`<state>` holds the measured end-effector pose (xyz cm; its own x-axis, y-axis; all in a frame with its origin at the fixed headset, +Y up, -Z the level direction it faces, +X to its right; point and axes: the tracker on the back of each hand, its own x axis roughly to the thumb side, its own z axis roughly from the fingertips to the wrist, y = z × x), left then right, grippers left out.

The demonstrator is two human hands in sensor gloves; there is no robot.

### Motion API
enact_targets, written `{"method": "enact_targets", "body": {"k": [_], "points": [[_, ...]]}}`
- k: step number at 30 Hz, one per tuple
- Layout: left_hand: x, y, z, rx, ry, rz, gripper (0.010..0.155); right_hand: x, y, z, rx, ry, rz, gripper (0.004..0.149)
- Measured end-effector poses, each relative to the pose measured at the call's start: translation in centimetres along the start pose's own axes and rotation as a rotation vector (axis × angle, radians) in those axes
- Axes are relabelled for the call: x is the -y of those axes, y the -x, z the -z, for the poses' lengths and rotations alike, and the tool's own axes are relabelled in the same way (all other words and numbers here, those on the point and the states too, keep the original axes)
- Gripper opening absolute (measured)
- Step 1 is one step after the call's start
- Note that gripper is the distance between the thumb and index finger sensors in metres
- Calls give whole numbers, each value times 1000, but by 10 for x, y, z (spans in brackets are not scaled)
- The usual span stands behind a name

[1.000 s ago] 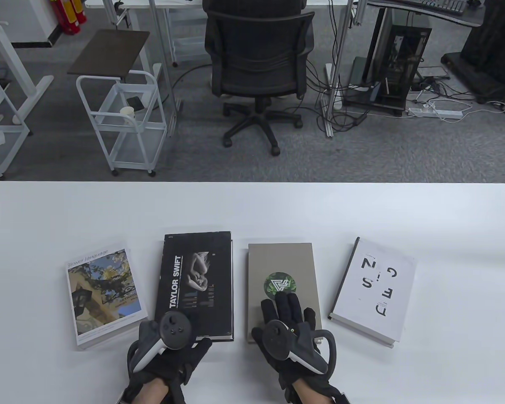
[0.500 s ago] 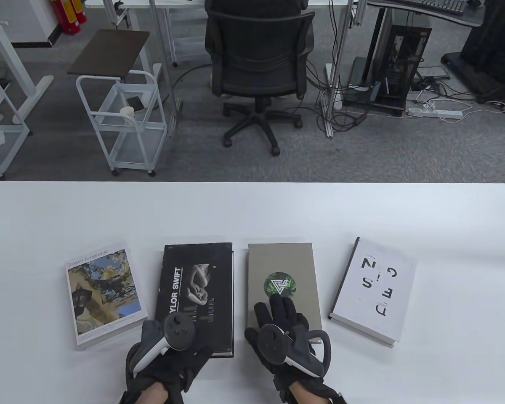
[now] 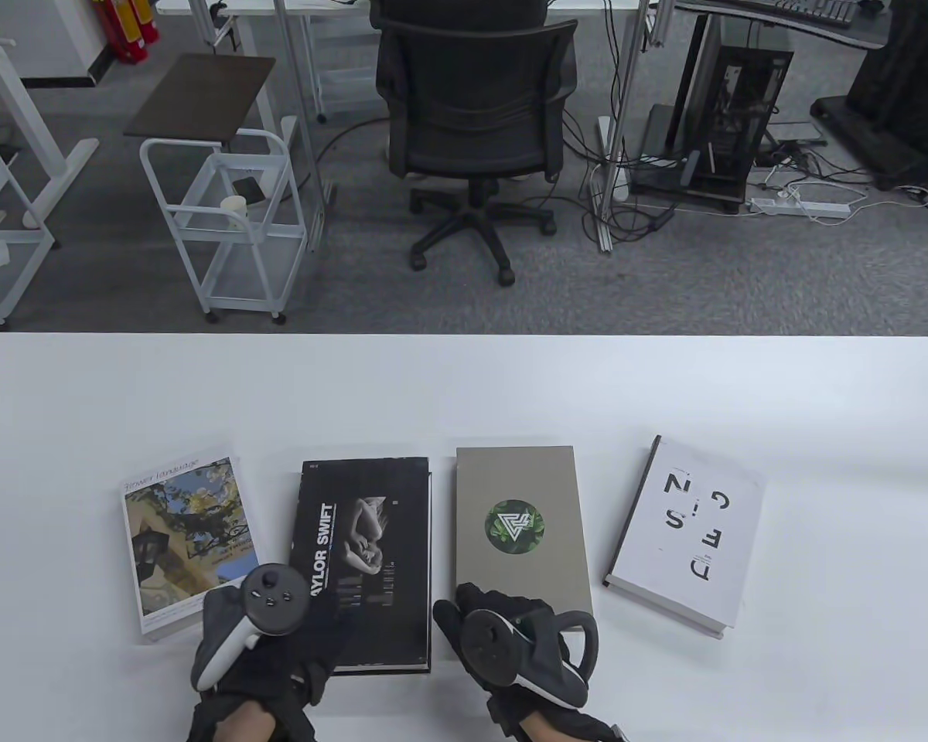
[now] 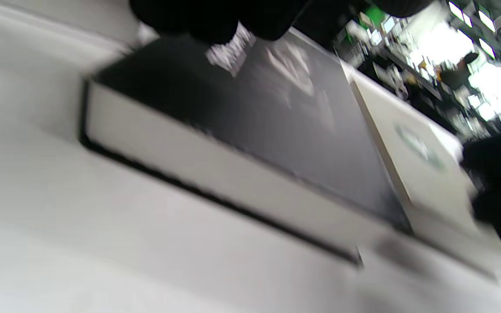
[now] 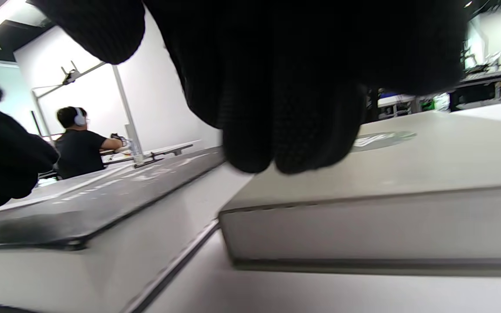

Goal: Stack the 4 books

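Four books lie in a row on the white table [image 3: 464, 386]: a flower-photo book [image 3: 189, 533], a black Taylor Swift book [image 3: 375, 556], a grey book with a green disc [image 3: 518, 502] and a white lettered book [image 3: 688, 533]. My left hand [image 3: 309, 610] rests on the black book's near-left corner; in the left wrist view its fingertips [image 4: 215, 21] touch the black cover [image 4: 276, 121]. My right hand [image 3: 503, 610] sits at the grey book's near edge; in the right wrist view its fingertips [image 5: 294, 143] rest on the grey cover [image 5: 407, 174], thumb apart to the left.
The black book [image 5: 102, 195] and grey book lie side by side with a narrow gap. Bare table stretches behind the books. Past the far edge are an office chair [image 3: 475, 116] and a white cart [image 3: 224, 224].
The black book has slid toward me under my left hand, which moved back and left. My right hand has drawn back from the green disc to the grey book's near edge.
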<state>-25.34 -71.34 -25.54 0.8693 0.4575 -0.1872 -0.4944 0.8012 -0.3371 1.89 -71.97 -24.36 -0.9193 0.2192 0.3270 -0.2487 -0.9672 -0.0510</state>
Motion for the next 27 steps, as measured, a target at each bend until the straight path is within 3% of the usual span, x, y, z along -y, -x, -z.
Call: {"method": "enact_targets", "body": {"k": [2, 7, 12, 18, 27], "points": [[-11, 13, -3, -69, -49, -43, 73, -5, -5, 0, 12, -63, 58, 59], [-16, 39, 3, -220, -41, -55, 73, -21, -13, 3, 12, -220, 62, 64], [-6, 54, 13, -302, 89, -96, 73, -35, -18, 5, 0, -293, 11, 67], [8, 58, 20, -321, 224, -126, 77, -50, -24, 9, -29, -382, 9, 69], [18, 57, 25, -316, 289, -122, 81, -54, -34, 9, -22, -388, -14, 72]]}}
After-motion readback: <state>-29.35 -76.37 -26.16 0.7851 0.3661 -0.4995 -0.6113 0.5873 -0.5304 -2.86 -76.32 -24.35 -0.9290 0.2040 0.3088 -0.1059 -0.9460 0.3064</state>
